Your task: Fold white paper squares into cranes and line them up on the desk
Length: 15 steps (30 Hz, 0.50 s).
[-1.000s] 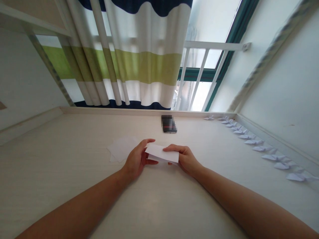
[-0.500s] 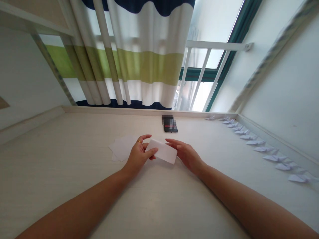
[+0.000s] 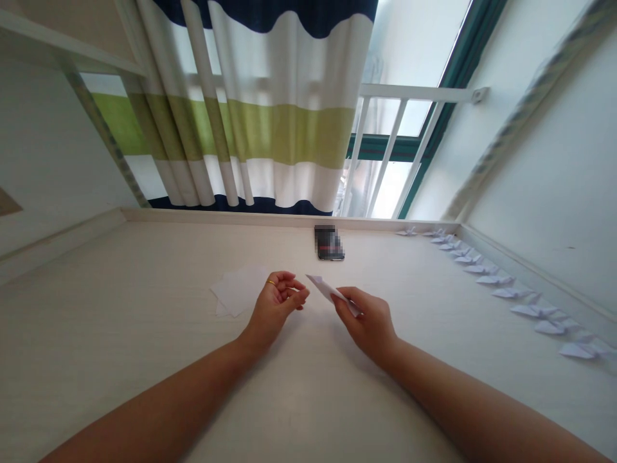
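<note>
No text or number can be read — the dark object is pixelated.

White: the held paper, the row of folded figures, the railing. Cream, to my eye: tabletop. Gold: ring. Curtain: white, green and wavy-edged navy bands.

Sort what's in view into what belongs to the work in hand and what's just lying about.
Work in hand:
- Folded white paper, held by the right hand; the left hand is apart from it
- Probably the loose white sheets and folded paper shapes

Lying about:
- Dark flat object, seemingly unrelated
</note>
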Available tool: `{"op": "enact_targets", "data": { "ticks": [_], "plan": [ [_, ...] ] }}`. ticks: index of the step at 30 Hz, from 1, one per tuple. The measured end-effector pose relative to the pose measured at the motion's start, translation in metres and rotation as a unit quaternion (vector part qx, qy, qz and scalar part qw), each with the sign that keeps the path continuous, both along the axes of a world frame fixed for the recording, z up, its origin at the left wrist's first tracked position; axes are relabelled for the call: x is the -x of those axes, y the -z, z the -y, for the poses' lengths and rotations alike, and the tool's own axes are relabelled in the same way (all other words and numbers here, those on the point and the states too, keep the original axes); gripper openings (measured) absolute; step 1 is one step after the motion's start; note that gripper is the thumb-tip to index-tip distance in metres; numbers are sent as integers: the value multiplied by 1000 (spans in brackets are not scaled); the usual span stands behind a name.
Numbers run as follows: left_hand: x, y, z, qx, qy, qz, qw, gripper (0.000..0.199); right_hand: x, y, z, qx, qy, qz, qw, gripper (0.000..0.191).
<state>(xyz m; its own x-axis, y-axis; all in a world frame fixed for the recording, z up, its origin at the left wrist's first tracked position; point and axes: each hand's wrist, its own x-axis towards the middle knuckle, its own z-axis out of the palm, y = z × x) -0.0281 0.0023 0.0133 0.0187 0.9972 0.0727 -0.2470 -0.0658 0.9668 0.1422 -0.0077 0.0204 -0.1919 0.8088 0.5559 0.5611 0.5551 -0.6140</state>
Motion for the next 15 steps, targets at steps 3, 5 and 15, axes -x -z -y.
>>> {"op": "enact_targets", "data": {
  "ticks": [3, 5, 15],
  "plan": [
    [-5, 3, 6, 29, 100, 25, 994, 29, -3, -2, 2, -91, -42, 68, 993, 20],
    [-7, 4, 12, 22, 159, 64, 985, 36, -3, -4, 3, -124, -76, 115, 983, 22],
    [0, 0, 6, 77, 81, 34, 993, 31, 1, -2, 0, -175, -64, 166, 968, 34]
  ]
}}
